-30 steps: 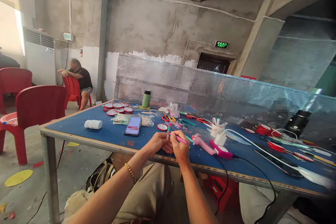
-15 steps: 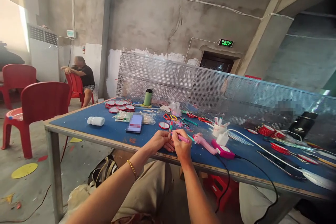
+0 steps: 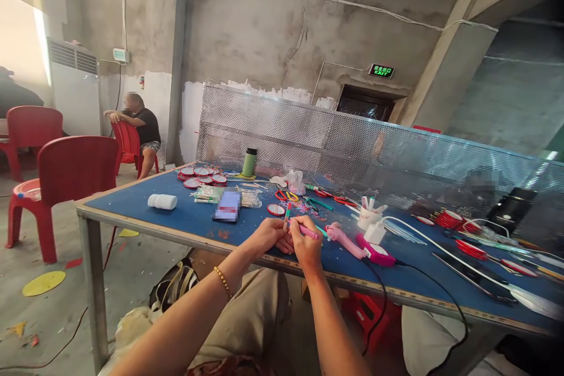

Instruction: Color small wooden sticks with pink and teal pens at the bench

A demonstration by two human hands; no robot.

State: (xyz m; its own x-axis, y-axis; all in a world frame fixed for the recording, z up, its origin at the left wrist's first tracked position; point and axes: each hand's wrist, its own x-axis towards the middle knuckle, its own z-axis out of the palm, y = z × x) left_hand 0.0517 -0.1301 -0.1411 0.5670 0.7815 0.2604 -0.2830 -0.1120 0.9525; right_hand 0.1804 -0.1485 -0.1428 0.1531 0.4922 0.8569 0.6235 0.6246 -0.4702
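Near the front edge of the table point(image 3: 167, 220), my two hands meet. My left hand point(image 3: 270, 237) is closed around a thin, flat stick point(image 3: 287, 212) that points up, with green and red bands at its top. A pink pen-like tool point(image 3: 309, 232) sits in the closed fingers of my right hand point(image 3: 307, 248), its front end against or very close to the stick. The exact contact is too small to make out. Just beyond my hands lies a round white disc with a red rim point(image 3: 276, 210).
A phone point(image 3: 228, 205), white bottle point(image 3: 162, 202) and red-rimmed discs point(image 3: 202, 171) lie left. To the right are a pink corded tool point(image 3: 346, 241), a cup of pens point(image 3: 368, 217) and a white cable point(image 3: 423, 235). Behind stands a perforated metal screen point(image 3: 273, 129). A person point(image 3: 147, 123) sits far left.
The view has shifted very slightly. Both hands keep their hold and stay in nearly the same place.
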